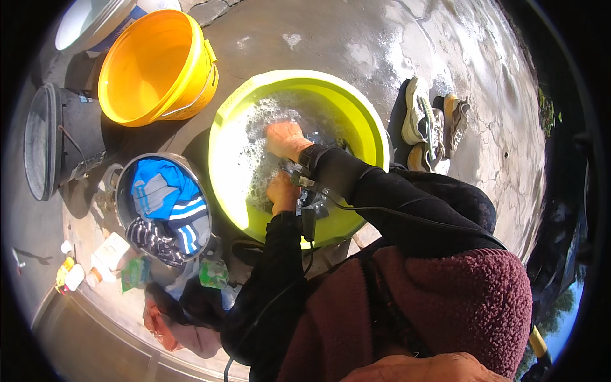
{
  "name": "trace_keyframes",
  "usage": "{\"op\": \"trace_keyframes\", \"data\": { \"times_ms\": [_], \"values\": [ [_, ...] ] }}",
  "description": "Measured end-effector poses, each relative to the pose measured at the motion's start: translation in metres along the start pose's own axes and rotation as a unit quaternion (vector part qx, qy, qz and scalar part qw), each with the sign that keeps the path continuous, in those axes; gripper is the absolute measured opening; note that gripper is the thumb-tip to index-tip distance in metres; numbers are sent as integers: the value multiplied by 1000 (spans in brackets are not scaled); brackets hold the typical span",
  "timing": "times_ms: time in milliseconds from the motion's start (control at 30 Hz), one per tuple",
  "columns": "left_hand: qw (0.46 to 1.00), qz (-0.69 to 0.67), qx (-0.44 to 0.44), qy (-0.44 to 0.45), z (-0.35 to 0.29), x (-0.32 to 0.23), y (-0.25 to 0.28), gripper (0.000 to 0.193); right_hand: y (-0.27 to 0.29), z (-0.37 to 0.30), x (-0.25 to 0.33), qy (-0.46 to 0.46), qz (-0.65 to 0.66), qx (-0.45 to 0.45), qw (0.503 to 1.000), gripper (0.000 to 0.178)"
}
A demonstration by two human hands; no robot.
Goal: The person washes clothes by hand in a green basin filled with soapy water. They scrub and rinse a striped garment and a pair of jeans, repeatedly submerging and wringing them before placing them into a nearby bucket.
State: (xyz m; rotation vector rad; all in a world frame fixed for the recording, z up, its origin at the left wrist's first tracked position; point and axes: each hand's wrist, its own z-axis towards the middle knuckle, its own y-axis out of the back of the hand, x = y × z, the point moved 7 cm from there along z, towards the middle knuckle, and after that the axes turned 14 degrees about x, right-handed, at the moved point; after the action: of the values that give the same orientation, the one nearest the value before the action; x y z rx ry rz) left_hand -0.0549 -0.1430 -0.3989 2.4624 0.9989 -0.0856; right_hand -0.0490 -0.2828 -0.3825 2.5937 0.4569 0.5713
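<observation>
One black bucket (83,137) is sitting at the left of the frame, and one yellow bucket (143,70) is standing at the upper left. Below it, one metal pot (121,198) is holding a heap of clothes (167,194), blue, grey and striped. In the middle of the frame, one yellow-green basin (363,121) is holding water with white suds (247,137). Two hands are working inside it: the left hand (282,191) is reaching in from below, and the right hand (286,139) is dipping into the foam just above it. Suds are hiding both sets of fingers, so I cannot tell how far open either hand is or what it is gripping. At least three shoes (416,114) are resting right of the basin.
</observation>
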Motion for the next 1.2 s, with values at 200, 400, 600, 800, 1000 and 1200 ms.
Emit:
{"op": "trace_keyframes", "data": {
  "times_ms": [200, 400, 600, 800, 1000, 1200],
  "values": [
    [988, 68, 142, 2, 19, 3, -23, 39, -8, -101, -10, 200, 28, -130, 971, 47],
    [997, -75, -14, -35, 22, 8, -18, 37, -43, -88, -11, 146, 3, -173, 974, 34],
    [997, 39, 60, -28, 21, -1, -12, 31, -36, -8, -11, 59, -69, 24, 996, 38],
    [999, 43, 5, -18, 15, 2, -11, 36, -1, -1, -19, -54, 78, 37, 995, 45],
    [986, 112, 125, -22, 38, 10, -32, 50, -30, -107, -5, 144, -10, -122, 982, 37],
    [997, -28, 20, -75, 26, 1, -15, 39, -36, -47, -9, 67, -38, -116, 990, 30]
  ]
}}
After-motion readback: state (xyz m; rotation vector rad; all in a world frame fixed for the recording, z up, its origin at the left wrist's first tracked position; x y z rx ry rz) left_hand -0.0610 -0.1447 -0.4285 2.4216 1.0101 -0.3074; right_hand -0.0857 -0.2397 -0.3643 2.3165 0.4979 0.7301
